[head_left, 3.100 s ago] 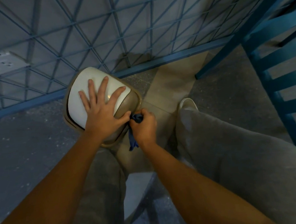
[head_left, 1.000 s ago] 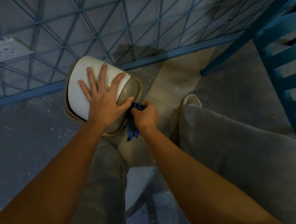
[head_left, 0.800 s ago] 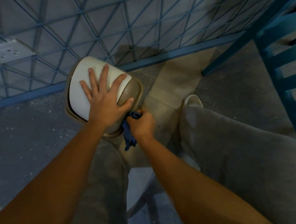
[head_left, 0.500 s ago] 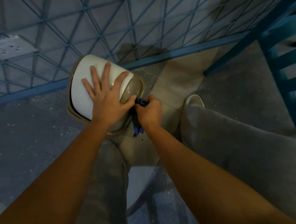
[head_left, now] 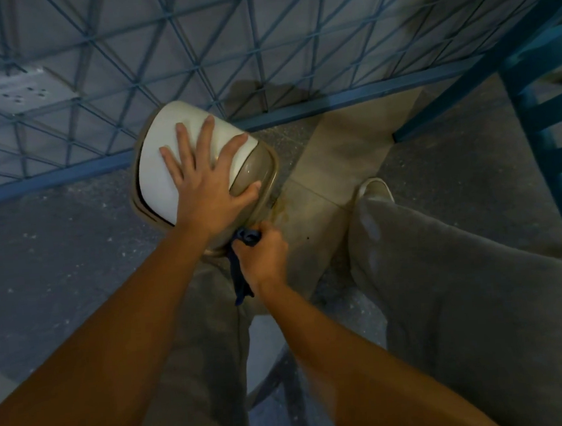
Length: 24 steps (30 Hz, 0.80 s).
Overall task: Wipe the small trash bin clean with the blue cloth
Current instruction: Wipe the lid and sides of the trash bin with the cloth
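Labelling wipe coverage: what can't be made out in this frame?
Head view: lower body and base of the trash bin, hidden under its lid and the left hand.
Head view: contact between blue cloth and bin, covered by the right hand.
Head view: blue slatted frame, cut off by the right edge.

the small tan plastic trash bin with a white domed lid (head_left: 157, 181) stands on the grey floor (head_left: 59, 248), lid shut. the crumpled dark blue cloth (head_left: 239, 279) sits against the bin's near rim, bunched in the right hand (head_left: 264, 257), one end hanging down.
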Each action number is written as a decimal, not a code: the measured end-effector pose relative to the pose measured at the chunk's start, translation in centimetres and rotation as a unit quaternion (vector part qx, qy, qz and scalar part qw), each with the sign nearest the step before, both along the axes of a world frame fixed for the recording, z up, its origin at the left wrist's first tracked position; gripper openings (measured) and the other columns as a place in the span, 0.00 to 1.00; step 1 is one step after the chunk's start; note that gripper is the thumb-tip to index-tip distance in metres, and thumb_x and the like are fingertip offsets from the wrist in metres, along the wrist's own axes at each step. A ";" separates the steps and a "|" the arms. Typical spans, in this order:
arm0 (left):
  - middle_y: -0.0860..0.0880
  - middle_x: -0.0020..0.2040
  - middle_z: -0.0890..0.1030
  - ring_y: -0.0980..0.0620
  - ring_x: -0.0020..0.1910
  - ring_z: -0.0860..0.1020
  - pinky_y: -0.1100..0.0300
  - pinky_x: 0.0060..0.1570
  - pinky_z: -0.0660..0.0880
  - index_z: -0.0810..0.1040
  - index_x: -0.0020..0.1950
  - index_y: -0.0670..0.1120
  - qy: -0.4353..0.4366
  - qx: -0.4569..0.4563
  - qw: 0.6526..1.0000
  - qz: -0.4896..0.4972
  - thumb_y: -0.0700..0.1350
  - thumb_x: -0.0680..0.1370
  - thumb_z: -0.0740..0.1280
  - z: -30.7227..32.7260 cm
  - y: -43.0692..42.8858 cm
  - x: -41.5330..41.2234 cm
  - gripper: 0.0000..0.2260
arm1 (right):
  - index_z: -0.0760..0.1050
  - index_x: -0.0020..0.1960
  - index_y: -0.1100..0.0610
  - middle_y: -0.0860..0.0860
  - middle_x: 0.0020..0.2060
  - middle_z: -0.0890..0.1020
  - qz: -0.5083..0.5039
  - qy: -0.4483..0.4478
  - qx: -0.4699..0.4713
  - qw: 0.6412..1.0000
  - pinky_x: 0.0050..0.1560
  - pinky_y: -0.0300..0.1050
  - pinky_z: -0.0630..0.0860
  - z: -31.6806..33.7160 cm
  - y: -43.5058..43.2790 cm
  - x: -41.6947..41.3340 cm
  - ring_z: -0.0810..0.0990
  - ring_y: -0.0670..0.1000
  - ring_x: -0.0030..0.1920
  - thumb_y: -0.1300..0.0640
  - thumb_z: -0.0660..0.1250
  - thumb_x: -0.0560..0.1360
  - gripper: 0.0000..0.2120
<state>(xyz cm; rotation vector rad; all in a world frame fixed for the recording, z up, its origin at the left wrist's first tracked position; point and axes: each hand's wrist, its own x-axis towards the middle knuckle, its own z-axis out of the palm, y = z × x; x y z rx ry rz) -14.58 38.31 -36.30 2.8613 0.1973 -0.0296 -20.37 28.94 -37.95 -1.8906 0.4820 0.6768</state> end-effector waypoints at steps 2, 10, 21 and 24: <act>0.44 0.77 0.52 0.34 0.74 0.43 0.35 0.68 0.36 0.63 0.71 0.56 0.000 0.000 1.000 0.001 0.64 0.67 0.58 0.1 -0.1 0.0 0.33 | 0.71 0.40 0.58 0.61 0.46 0.80 0.022 -0.003 -0.004 1.000 0.45 0.50 0.76 0.1 -0.5 0.6 0.78 0.58 0.48 0.62 0.69 0.69 0.06; 0.44 0.77 0.52 0.34 0.74 0.43 0.35 0.68 0.36 0.63 0.71 0.56 0.010 0.003 1.000 0.001 0.64 0.66 0.57 0.2 -0.1 0.0 0.34 | 0.75 0.47 0.65 0.61 0.48 0.81 -0.018 -0.034 -0.037 0.999 0.43 0.45 0.70 0.5 -1.4 4.2 0.79 0.58 0.50 0.62 0.67 0.70 0.08; 0.44 0.77 0.48 0.34 0.74 0.40 0.36 0.68 0.35 0.60 0.73 0.55 0.037 0.000 0.999 0.012 0.62 0.71 0.64 0.7 -1.2 0.2 0.32 | 0.73 0.42 0.59 0.60 0.46 0.81 0.094 0.046 0.028 0.994 0.43 0.45 0.74 1.0 0.2 -2.5 0.80 0.56 0.47 0.61 0.68 0.71 0.04; 0.44 0.77 0.44 0.35 0.74 0.37 0.36 0.67 0.33 0.54 0.74 0.56 0.052 -0.011 0.998 0.044 0.63 0.72 0.63 1.1 -3.0 0.7 0.34 | 0.72 0.40 0.58 0.56 0.44 0.80 0.065 0.057 0.039 0.996 0.41 0.40 0.71 1.3 -1.5 -3.8 0.78 0.51 0.44 0.62 0.69 0.71 0.05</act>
